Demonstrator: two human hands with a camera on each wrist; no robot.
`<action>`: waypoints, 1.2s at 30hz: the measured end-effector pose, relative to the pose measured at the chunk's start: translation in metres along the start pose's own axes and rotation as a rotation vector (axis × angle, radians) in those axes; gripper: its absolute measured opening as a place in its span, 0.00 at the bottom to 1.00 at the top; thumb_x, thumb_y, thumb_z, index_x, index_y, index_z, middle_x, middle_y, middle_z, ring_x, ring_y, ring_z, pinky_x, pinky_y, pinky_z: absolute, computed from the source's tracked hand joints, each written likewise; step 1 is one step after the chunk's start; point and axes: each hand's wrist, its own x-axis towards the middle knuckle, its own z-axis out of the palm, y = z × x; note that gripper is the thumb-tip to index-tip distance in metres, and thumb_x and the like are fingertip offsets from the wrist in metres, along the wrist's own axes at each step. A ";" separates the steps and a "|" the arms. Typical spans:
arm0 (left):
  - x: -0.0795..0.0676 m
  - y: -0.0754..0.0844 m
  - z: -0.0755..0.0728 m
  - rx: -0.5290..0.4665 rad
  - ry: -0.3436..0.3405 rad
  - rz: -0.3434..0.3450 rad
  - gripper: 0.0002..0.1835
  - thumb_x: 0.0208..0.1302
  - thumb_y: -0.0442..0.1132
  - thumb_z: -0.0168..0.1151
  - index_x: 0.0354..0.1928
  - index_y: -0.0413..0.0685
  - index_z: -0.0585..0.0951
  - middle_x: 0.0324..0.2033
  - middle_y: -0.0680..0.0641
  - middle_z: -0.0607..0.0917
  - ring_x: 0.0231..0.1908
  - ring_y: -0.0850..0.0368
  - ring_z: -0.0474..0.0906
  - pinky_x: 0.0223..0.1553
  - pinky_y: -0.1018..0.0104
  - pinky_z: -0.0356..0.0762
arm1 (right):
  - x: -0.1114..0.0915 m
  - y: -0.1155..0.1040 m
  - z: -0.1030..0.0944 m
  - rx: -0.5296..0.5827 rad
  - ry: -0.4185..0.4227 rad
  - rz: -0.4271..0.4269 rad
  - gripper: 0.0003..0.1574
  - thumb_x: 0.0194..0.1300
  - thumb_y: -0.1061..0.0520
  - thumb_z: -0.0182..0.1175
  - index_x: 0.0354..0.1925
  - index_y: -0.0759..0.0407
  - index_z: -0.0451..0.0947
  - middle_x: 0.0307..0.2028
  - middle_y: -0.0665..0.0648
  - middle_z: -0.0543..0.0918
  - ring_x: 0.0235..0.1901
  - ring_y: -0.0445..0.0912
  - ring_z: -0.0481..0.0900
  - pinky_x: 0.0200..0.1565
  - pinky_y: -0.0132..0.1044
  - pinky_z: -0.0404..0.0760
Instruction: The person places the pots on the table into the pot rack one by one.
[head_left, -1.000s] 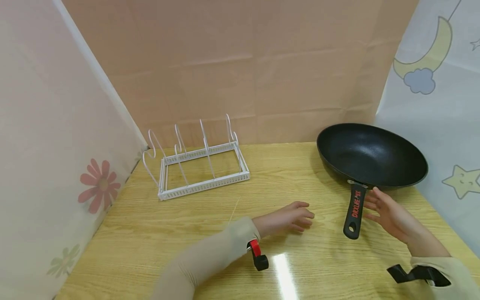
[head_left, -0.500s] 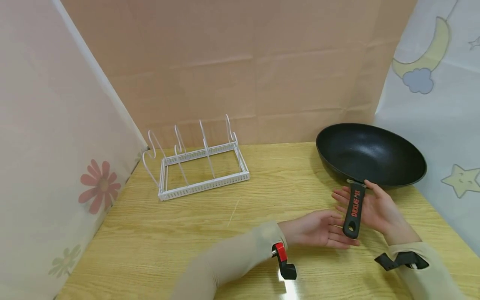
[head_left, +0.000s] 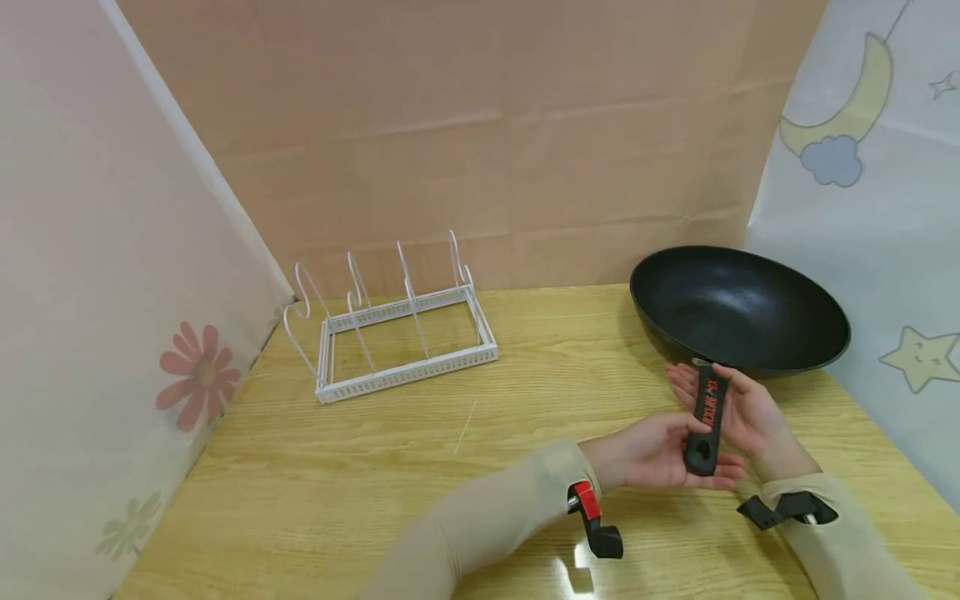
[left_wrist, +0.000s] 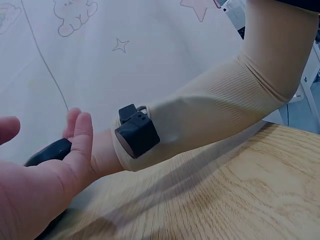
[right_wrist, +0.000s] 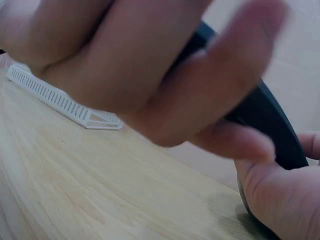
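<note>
A black wok [head_left: 738, 308] stands on the table at the right, its handle [head_left: 705, 446] pointing to the front. My left hand [head_left: 663, 454] holds the handle near its holed end, thumb over the top and fingers underneath. Closer to the bowl, my right hand [head_left: 753, 412] lies around the handle, with its thumb on top and its fingers reaching out on the left side. The left wrist view shows the palm of the left hand [left_wrist: 37, 195] and part of the black handle [left_wrist: 55, 151]. In the right wrist view, blurred fingers [right_wrist: 200, 95] cover much of the handle.
A white wire pan rack [head_left: 408, 367] with upright loops stands at the back left of the wooden table [head_left: 300, 492]. A tan cloth [head_left: 510, 142] hangs behind it. Patterned cloths hang at both sides, the right one [head_left: 892, 250] close to the wok's bowl.
Both hands have come to the handle. My left hand has moved right onto its end, and my right hand has moved left around its upper part. The wok has not visibly moved.
</note>
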 end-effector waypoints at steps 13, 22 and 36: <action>0.012 0.000 0.004 0.073 0.076 -0.044 0.13 0.82 0.44 0.38 0.38 0.48 0.68 0.27 0.52 0.64 0.25 0.62 0.55 0.28 0.72 0.52 | 0.008 0.004 -0.001 -0.028 0.019 -0.082 0.36 0.81 0.49 0.15 0.54 0.72 0.63 0.35 0.62 0.69 0.34 0.52 0.68 0.48 0.47 0.73; 0.015 -0.005 0.004 0.131 0.035 -0.079 0.15 0.81 0.49 0.33 0.37 0.52 0.64 0.27 0.52 0.62 0.24 0.63 0.52 0.29 0.71 0.47 | 0.010 0.016 -0.002 -0.019 0.041 -0.151 0.31 0.81 0.51 0.19 0.46 0.70 0.63 0.29 0.46 0.45 0.27 0.40 0.46 0.38 0.43 0.74; 0.007 -0.001 0.002 0.166 -0.068 -0.090 0.14 0.82 0.48 0.31 0.38 0.54 0.65 0.27 0.53 0.61 0.24 0.63 0.52 0.28 0.70 0.44 | 0.017 0.022 0.001 -0.142 0.070 -0.240 0.14 0.81 0.62 0.30 0.43 0.67 0.62 0.27 0.47 0.45 0.24 0.38 0.43 0.33 0.41 0.78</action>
